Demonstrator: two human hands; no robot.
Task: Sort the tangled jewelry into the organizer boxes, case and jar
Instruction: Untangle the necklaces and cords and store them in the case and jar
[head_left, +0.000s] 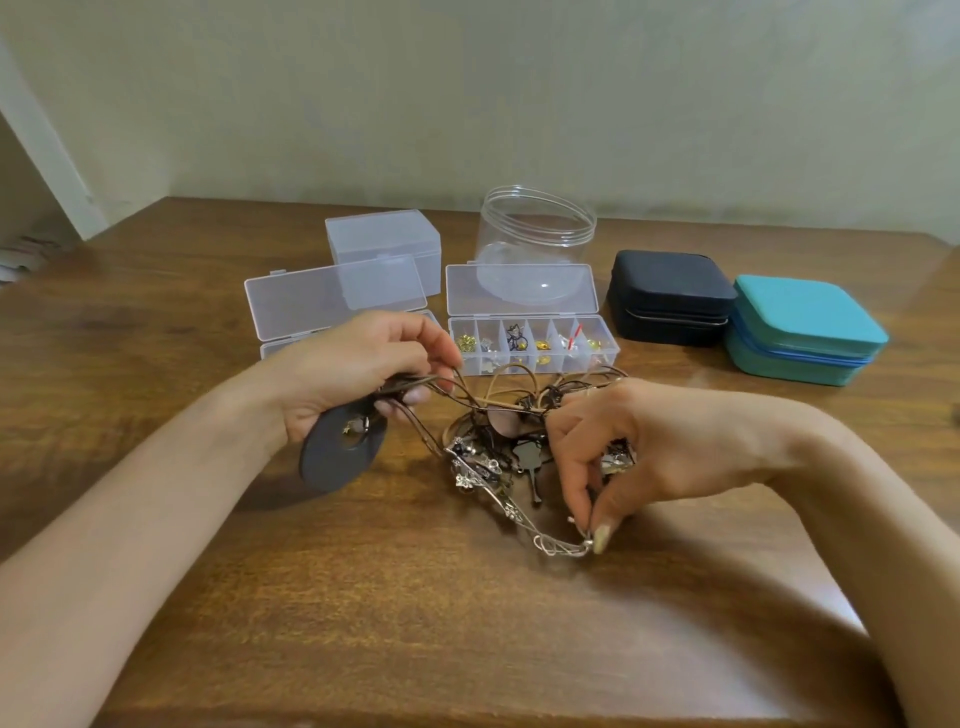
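We see the tangle (496, 447) on the table (363, 597) btw our hands, just in front of the divided box (597, 345). Our L hand (358, 371) grips its brown cords (470, 397), w/ a dark disc (340, 457) hanging under the palm. Our R hand (654, 447) pinches the silver chain (511, 506) at its near end, thumb & forefinger closed on it. Behind the box stands the jar (535, 228)
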